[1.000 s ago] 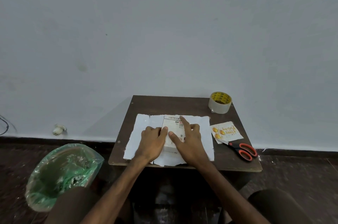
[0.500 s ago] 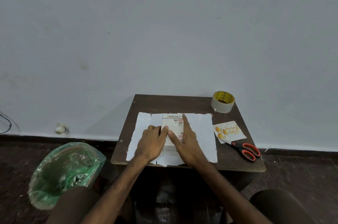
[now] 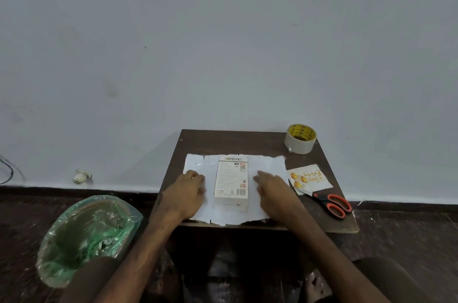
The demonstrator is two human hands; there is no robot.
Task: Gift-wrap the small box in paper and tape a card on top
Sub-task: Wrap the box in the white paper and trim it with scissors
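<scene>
So the box (image 3: 231, 181) sits upright-labelled, lying flat in the middle of the paper (image 3: 270, 164), long side running away from the person, printed face up. Paper is spread flat on the table (image 3: 223, 141), ragged edges all round, near edge hanging just over the front of the table. Left hand (image 3: 184, 193) rests palm down on the paper just left of the box, fingers loosely bent, not gripping anything as far as the view shows. Right hand (image 3: 272, 191) lies on the paper just right of the box, fingers relaxed and pointing in toward it, holding nothing. Neither hand touches the box, small gap on both sides. Card (image 3: 309, 178) lies face up right of the paper, with the scissors (image 3: 332, 203) just beside it, blade tip over its near corner. Tape (image 3: 300, 138) stands at the far right corner. Green-lined bin (image 3: 84, 235) is on the floor to the left.
</scene>
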